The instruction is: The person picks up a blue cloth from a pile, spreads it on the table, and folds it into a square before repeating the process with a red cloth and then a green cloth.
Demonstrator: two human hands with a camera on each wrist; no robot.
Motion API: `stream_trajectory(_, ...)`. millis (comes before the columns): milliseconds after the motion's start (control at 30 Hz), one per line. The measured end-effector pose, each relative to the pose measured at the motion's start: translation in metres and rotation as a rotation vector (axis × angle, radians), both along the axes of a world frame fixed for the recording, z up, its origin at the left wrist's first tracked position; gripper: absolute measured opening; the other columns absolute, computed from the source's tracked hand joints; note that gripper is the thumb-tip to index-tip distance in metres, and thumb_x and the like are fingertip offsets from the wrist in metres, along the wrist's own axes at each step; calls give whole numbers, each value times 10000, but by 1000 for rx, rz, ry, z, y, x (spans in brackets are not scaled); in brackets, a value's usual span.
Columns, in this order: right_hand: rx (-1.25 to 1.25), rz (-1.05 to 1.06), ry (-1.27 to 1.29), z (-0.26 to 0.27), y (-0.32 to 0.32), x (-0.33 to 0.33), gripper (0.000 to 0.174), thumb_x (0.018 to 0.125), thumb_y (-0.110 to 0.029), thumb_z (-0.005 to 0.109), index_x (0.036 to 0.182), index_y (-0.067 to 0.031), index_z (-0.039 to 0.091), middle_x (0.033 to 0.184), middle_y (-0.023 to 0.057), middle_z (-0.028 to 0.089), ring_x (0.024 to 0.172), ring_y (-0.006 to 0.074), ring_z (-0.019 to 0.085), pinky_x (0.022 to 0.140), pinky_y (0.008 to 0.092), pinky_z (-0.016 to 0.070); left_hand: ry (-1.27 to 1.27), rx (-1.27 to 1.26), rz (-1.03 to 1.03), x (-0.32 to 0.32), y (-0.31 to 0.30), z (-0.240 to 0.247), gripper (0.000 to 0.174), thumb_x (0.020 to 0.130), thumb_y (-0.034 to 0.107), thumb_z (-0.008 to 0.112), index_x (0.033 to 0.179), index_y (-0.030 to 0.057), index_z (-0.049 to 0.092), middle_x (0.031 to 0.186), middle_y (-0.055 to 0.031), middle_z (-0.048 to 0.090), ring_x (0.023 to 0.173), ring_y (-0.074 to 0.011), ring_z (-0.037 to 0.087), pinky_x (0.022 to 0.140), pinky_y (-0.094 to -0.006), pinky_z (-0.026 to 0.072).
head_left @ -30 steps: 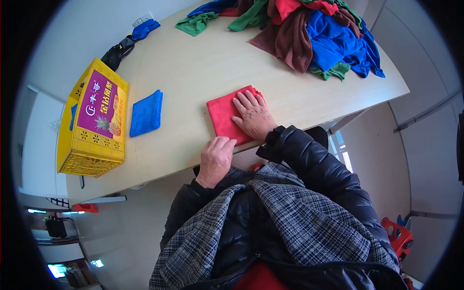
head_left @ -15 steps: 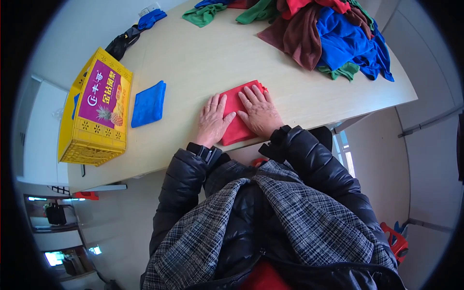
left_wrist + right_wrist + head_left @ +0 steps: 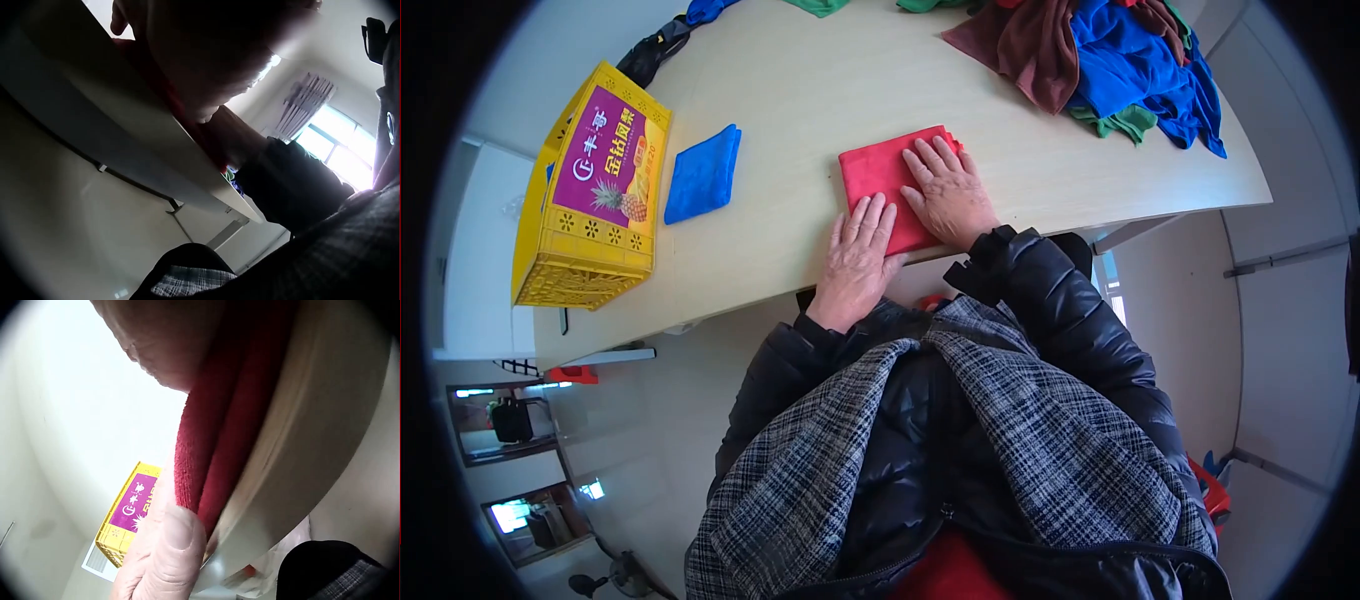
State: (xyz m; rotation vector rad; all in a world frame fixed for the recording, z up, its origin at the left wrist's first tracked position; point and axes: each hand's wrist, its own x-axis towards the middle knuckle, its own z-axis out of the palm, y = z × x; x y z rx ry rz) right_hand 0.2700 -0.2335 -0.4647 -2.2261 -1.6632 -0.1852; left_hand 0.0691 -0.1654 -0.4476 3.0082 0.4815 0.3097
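So the only container around is a yellow crate (image 3: pixel 592 230), well off to the left of the left fingers, with a purple pineapple label (image 3: pixel 607 150) on the side facing them. Its opening faces away, so I can't tell what's in it.

Between the crate and the left fingers, but nearer the crate, there's a folded blue cloth (image 3: pixel 703 175) lying flat on the table (image 3: pixel 785 130).

Now the fingers. The left hand (image 3: pixel 855 262) has its fingers pretty much straight and close together, tips lying on the left part of a folded red cloth (image 3: pixel 878 168). From the right wrist view, its thumb (image 3: pixel 180 534) sits right at the cloth's folded edge. The right hand (image 3: pixel 950 195) lies flat on the other side of the same cloth, fingers straight and slightly spread. Neither hand is gripping anything, just resting on top. The red cloth is under both sets of fingers, right by the table edge.

Way out beyond the right fingertips, over to the right, there's a loose heap of cloths (image 3: pixel 1118 60), mostly blue and brown with some green.
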Motion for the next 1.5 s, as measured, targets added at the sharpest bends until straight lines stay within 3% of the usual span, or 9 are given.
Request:
stream_trajectory(167,41,28,-49,-1,-1,1,571,1025,-387,485,1509,-88,436,1555,132,437,1478,330,331,1204,524,232,-137,-45,-13,-5,12,0,596,1007,364,573,1474,11,457,1543,-175,430,1448,-327,385,1189,-481,294)
stream_trajectory(267,75,48,-19,7,-11,4,561,997,-300,559,1500,-80,442,1513,137,479,1440,335,383,1185,495,282,-425,-895,157,-9,30,10,559,1068,440,452,1410,7,536,1445,-172,549,1385,-284,477,1164,-438,347)
stream_trajectory(467,121,316,343,54,-26,-47,569,943,-165,693,1457,-51,477,1419,121,561,1316,301,523,1113,428,411,-784,-1355,296,4,68,39,509,1083,444,430,1195,-2,647,1174,-149,695,1148,-228,640,1043,-371,463)
stream_trajectory(533,-82,421,1582,61,-25,-75,527,939,-175,735,1396,-24,521,1327,88,618,1210,232,595,1037,372,488,-851,-1403,244,18,68,44,482,1081,431,439,1116,2,657,1092,-135,711,1067,-206,667,999,-354,485)
stream_trajectory(700,-290,460,1972,63,-23,-93,477,966,-229,718,1357,-16,548,1234,58,657,1119,182,634,967,350,543,-888,-1230,238,46,61,46,371,1059,375,525,1016,37,673,959,-93,722,894,-190,685,844,-330,526)
stream_trajectory(800,-254,346,2076,49,-20,-100,431,925,-248,764,1250,-15,604,1056,84,697,949,164,682,755,289,608,-816,-683,258,53,61,41,207,1009,244,595,959,56,665,886,-85,700,830,-214,692,747,-345,543)
stream_trajectory(1067,-294,202,2139,41,-24,-99,370,928,-181,750,1239,-33,614,1080,82,698,879,175,699,713,292,625,-676,52,43,54,51,43,82,890,123,661,851,79,604,783,-85,638,746,-298,653,634,-396,531)
stream_trajectory(1367,-332,199,2149,40,-29,-101,377,934,-193,744,1252,-35,616,1083,57,692,922,167,686,743,286,616,-494,51,-92,51,46,36,60,887,110,694,905,66,657,810,-98,670,734,-290,662,615,-396,534)
stream_trajectory(1500,-336,301,2105,40,-27,-97,342,953,-192,722,1243,-36,630,1071,42,689,921,165,679,775,292,590,-609,-480,177,48,44,35,75,891,108,693,927,47,667,836,-85,698,740,-270,680,613,-373,548)
